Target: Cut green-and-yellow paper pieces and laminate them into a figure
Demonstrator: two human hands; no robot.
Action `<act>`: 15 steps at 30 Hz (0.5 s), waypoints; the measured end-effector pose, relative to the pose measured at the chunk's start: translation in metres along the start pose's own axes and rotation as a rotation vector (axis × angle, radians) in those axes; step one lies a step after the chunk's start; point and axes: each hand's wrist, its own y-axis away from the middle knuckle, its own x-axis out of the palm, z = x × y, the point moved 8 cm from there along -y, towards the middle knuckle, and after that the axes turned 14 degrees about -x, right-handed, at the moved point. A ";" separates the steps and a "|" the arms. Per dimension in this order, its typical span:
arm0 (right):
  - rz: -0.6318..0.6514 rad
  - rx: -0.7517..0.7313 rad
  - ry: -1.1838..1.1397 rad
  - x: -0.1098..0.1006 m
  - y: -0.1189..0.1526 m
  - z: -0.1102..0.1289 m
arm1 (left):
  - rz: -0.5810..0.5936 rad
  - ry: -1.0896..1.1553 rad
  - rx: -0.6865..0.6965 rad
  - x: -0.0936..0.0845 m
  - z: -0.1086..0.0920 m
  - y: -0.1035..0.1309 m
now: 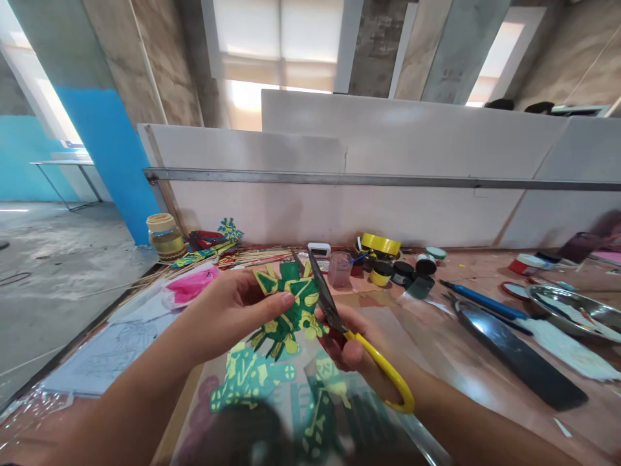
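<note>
My left hand [250, 307] pinches a green and yellow painted cutout [286, 310] with pointed, jagged edges, its thumb lying on the front. In my right hand [356, 349] is a pair of scissors with yellow handles [383, 366]. The dark blades point up and stand beside the cutout's right edge; whether they touch it I cannot tell. Below both hands lies a translucent sheet [383, 401], with more green and yellow painted shapes [257, 375] showing on it.
Paint jars [381, 273] and a yellow tape roll [381, 244] stand at the back, near a white board [412, 213]. Line drawings [114, 353] and a pink bundle [191, 288] lie left. At right are a dark blade-shaped tool [519, 353], a blue pen [480, 299] and a metal bowl [543, 294].
</note>
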 end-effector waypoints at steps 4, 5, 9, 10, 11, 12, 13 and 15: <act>0.011 -0.053 -0.030 0.004 -0.001 -0.001 | 0.009 0.008 0.017 0.006 -0.002 0.001; 0.016 -0.073 -0.035 0.006 -0.001 -0.001 | 0.003 0.009 0.034 0.007 -0.004 0.001; 0.013 -0.117 -0.069 0.008 -0.001 -0.002 | -0.013 -0.002 0.076 0.010 -0.009 0.001; 0.011 -0.122 -0.080 0.008 -0.001 -0.002 | -0.011 0.000 0.075 0.010 -0.009 0.000; 0.008 -0.122 -0.089 0.008 -0.001 -0.002 | -0.011 0.000 0.070 0.010 -0.008 0.000; 0.005 -0.118 -0.095 0.008 -0.001 -0.003 | -0.013 0.002 0.069 0.010 -0.007 -0.001; 0.003 -0.116 -0.099 0.008 -0.001 -0.003 | -0.019 0.005 0.071 0.010 -0.007 -0.001; 0.001 -0.114 -0.105 0.007 -0.001 -0.003 | -0.034 0.016 0.085 0.009 -0.006 -0.002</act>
